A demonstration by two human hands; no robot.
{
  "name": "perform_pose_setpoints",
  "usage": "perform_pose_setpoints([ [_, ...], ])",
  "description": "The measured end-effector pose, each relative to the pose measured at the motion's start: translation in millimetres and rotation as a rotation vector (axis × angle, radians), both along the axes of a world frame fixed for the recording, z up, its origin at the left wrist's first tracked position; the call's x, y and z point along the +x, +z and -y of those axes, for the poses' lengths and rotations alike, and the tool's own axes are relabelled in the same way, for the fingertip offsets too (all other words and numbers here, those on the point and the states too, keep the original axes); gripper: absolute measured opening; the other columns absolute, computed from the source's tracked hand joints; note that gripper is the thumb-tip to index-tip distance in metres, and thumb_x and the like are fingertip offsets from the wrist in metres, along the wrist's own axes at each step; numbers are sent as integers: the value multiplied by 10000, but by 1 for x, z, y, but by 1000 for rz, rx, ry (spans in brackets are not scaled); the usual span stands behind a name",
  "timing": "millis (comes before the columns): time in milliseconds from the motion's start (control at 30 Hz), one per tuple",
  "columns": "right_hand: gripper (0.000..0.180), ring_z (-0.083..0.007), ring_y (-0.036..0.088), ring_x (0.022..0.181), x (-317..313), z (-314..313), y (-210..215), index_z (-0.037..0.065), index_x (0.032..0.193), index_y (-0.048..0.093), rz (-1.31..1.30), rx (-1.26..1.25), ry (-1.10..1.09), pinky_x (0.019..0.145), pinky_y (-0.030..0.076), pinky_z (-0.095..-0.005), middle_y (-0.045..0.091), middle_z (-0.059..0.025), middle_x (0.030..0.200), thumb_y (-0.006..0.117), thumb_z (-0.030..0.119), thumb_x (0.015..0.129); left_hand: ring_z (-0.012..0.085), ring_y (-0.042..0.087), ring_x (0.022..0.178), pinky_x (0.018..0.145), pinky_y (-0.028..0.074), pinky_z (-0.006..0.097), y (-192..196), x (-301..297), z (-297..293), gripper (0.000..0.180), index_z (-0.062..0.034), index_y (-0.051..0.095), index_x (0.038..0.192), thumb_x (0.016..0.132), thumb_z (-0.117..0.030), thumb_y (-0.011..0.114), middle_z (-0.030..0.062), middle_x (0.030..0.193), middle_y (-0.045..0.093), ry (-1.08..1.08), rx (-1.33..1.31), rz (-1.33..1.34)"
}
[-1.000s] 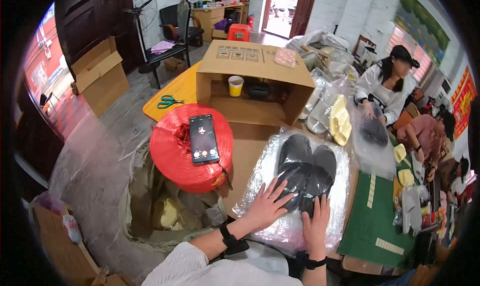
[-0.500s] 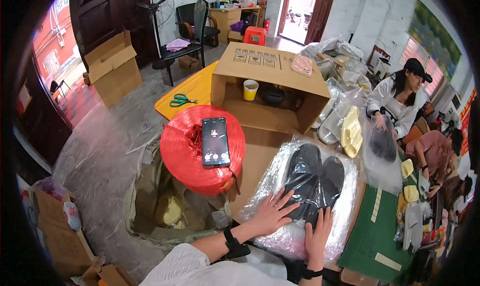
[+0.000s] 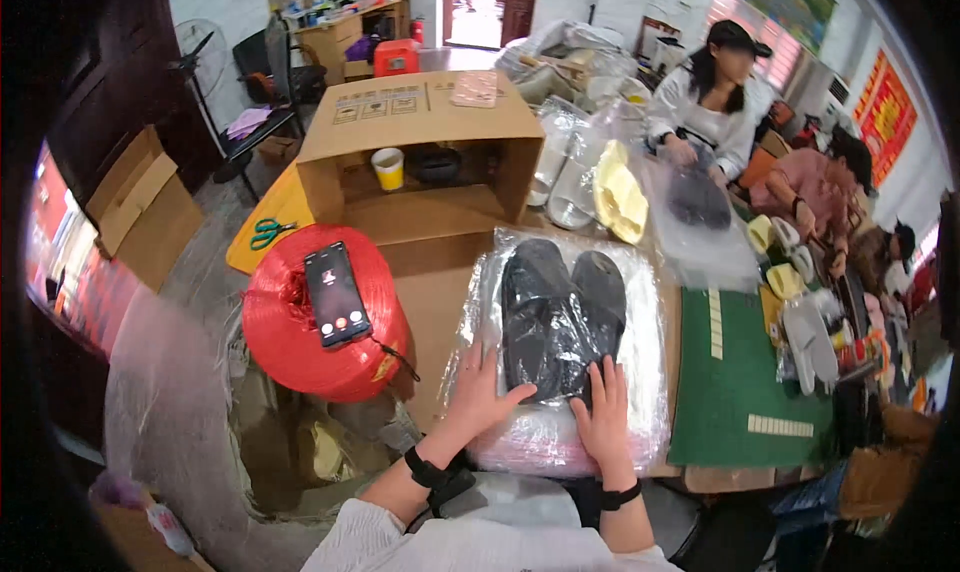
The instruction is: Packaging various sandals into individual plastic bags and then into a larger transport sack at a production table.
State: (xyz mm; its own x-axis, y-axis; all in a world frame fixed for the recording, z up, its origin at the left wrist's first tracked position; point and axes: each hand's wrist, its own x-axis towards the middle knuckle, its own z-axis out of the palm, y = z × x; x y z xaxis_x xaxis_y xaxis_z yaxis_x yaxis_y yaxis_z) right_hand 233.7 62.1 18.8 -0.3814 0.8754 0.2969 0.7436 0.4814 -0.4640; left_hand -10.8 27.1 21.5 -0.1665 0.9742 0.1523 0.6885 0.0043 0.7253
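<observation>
A pair of black slippers [image 3: 553, 317] lies inside a clear plastic bag [image 3: 635, 372], on top of a stack of similar bags. Flat on the plastic at the left edge of the slippers rests my left hand [image 3: 483, 394], fingers spread. My right hand [image 3: 604, 412] presses lightly on the bag near the slippers' lower right end, its fingers stretched out. Neither hand grips anything. Left of the stack, a phone [image 3: 337, 294] sits on a big roll of red plastic twine [image 3: 270, 322].
Behind the stack stands an open cardboard box [image 3: 420, 132] holding a paper cup [image 3: 387, 170]. Green-handled scissors [image 3: 270, 234] lie on a yellow board. A green mat [image 3: 700, 402] is at right. A co-worker [image 3: 715, 102] handles a bagged dark slipper. An open sack [image 3: 300, 452] stands at lower left.
The view has turned to the right, so the scene appears shifted left. My left hand has slid off the slippers toward the bag's left side; the right stays near their lower end.
</observation>
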Motion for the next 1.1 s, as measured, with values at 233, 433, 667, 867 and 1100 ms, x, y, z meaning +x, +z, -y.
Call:
perform_pose_setpoints([
  [233, 659, -451, 231, 1480, 2, 1, -1, 53, 1507, 403, -31, -22, -15, 1187, 242, -538, 267, -192, 1622, 640, 295, 942, 492, 388, 1365, 1131, 345, 503, 5, 21, -2, 779, 97, 522, 1363, 820, -398, 781, 351, 1462, 420, 87, 165, -178],
  [433, 706, -450, 221, 1485, 14, 4, -2, 23, 1536, 324, -314, -84, -29, 1198, 236, -495, 194, -264, 1623, 643, 261, 953, 272, 520, 1302, 1095, 405, 366, 14, 48, 2, 810, 76, 188, 1560, 947, -139, 673, 205, 1498, 454, -88, 100, 1056],
  [667, 823, -331, 377, 1421, 40, 16, 6, 8, 1585, 174, -1062, -268, -175, 1122, 377, -435, 249, -180, 1612, 660, 75, 924, 227, 392, 1409, 1167, 308, 356, 13, 46, 13, 859, 52, 117, 1581, 923, -43, 660, 172, 1585, 329, -176, -122, 1445],
  [867, 507, -147, 598, 967, 80, 34, 24, -16, 1359, 515, -1315, -570, -243, 827, 488, -269, 634, -88, 1166, 686, 13, 883, 255, 212, 1509, 1218, 198, 390, 40, 42, 36, 850, 52, 145, 1578, 923, -70, 673, 170, 1644, 209, -563, -80, 1323],
  [1100, 257, -100, 601, 830, 55, 79, -16, 33, 1187, 587, -1392, -341, -443, 660, 485, -241, 660, -41, 1047, 672, 55, 945, 211, 315, 1429, 1194, 245, 370, 59, 39, 52, 906, 20, 211, 1568, 869, -83, 778, 114, 1570, 333, -508, -428, 1172],
])
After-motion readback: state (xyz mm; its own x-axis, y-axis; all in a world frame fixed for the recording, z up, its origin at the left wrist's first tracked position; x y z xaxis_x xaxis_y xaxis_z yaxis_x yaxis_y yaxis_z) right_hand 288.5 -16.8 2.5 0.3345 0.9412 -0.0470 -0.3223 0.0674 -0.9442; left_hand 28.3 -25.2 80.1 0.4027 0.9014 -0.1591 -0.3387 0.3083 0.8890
